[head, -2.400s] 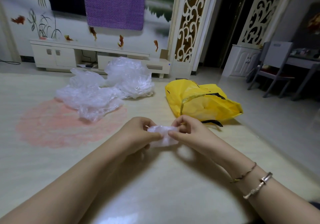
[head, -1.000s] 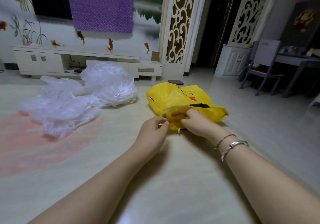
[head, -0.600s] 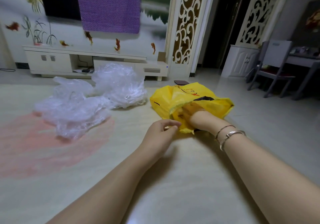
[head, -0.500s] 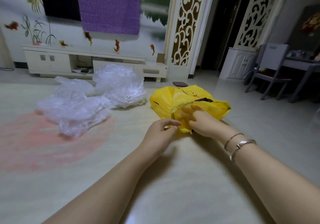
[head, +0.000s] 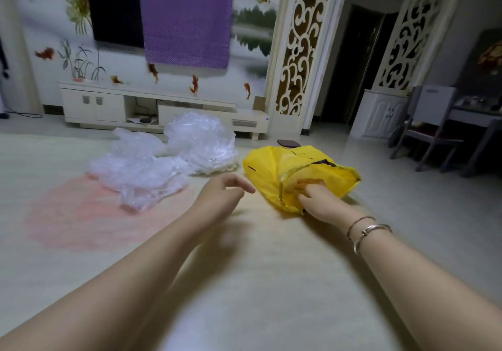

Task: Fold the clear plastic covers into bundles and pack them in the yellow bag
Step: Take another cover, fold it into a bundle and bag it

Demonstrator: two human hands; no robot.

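Observation:
The yellow bag (head: pixel 267 167) lies on the floor ahead of me, its mouth facing me. My right hand (head: pixel 316 197) is at that mouth, with loosely bent fingers reaching inside behind the thin yellow film; I see nothing held in them. Just left of the bag, my left hand (head: pixel 221 191) hovers with relaxed fingers, holding nothing and not touching the bag. A loose heap of clear plastic covers (head: pixel 138 172) sits further left, with a puffier clump (head: pixel 201 144) behind it. No folded bundle is in sight.
A low white TV cabinet (head: pixel 163 106) runs along the far wall. A small dark flat object (head: pixel 288 143) lies behind the bag. A grey chair (head: pixel 429 133) and a table stand at the far right. The covers partly rest on a pink round floor patch (head: pixel 81 214).
I held a small folded bundle in both hands. My right hand then pushed into the bag while the left held its edge. Now the left hand is off the bag and the bundle is gone from view.

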